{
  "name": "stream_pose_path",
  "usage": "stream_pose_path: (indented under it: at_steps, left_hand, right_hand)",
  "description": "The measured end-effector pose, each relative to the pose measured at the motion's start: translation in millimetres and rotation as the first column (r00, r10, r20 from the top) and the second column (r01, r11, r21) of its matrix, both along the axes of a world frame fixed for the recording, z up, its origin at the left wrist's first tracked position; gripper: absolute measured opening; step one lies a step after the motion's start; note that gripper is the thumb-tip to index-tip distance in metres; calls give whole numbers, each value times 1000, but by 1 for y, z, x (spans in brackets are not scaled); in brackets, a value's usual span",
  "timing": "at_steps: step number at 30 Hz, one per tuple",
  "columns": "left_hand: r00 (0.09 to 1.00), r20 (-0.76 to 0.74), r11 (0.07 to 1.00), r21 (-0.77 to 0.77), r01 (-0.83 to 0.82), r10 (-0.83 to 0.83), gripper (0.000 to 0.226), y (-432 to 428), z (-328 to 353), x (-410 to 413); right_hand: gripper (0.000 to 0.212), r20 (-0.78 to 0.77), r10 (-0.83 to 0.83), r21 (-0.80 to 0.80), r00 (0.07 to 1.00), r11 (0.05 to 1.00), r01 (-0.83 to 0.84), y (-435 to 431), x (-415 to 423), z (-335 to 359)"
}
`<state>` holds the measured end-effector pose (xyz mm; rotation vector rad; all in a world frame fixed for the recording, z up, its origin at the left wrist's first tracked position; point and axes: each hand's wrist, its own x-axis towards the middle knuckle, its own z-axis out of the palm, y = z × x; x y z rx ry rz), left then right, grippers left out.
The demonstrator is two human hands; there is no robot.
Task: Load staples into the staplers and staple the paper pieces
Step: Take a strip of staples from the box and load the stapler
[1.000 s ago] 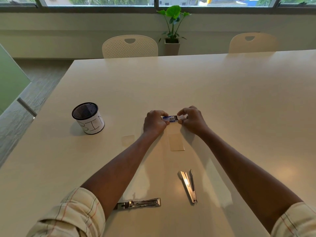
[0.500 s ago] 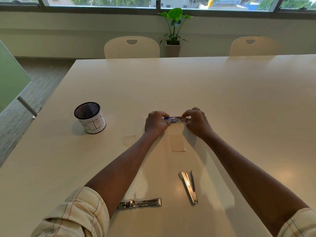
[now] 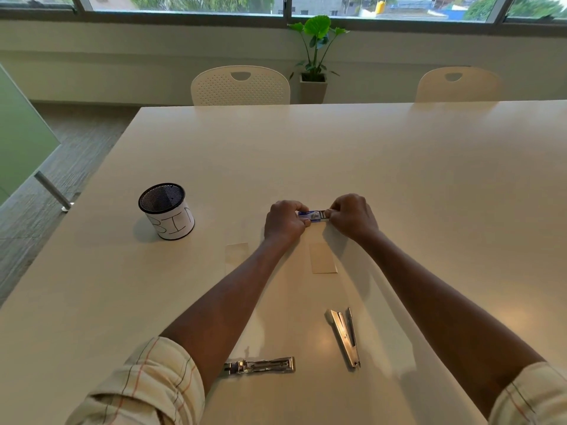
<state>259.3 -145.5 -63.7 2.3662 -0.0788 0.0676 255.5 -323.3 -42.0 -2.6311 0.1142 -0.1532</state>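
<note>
Both hands have stayed where they were a second ago, out over the middle of the table [image 3: 399, 179], and the small blue staple box [image 3: 313, 216] between them has barely shifted. Her or his left hand [image 3: 283, 223] has thumb and curled fingers pinched on the box's left end, and the right hand [image 3: 352, 216] pinches the right end. From here I can't quite tell whether the box's inner tray is partly slid out, though a darker band shows at the right end. Just nearer than the box, a pale paper piece [image 3: 322, 258] lies flat between the two forearms. A second paper piece [image 3: 237, 251], fainter against the tabletop, lies to the left of the left wrist. Closer to the person, a silver stapler [image 3: 345, 337] lies open, pointing away. Another stapler [image 3: 260, 365] lies crosswise by the left forearm, near the checked sleeve [image 3: 147, 384]. Off to the left stands a black mesh cup [image 3: 167, 211] wrapped in white paper marked BIN. Two cream chairs [image 3: 241, 85] sit at the far edge, with a potted plant [image 3: 314, 47] by the window.
</note>
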Motion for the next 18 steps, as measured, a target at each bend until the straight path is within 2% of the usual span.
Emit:
stream_pose_path:
  at_steps: [8, 18]
  left_hand:
    - [1000, 6, 1000, -13, 7, -7, 35, 1, -2, 1]
    - [1000, 27, 1000, -6, 12, -12, 33, 1, -1, -1]
  right_hand:
    - [29, -140, -99, -31, 985, 995, 95, 7, 8, 13]
    - [33, -149, -106, -27, 983, 994, 103, 11, 6, 16]
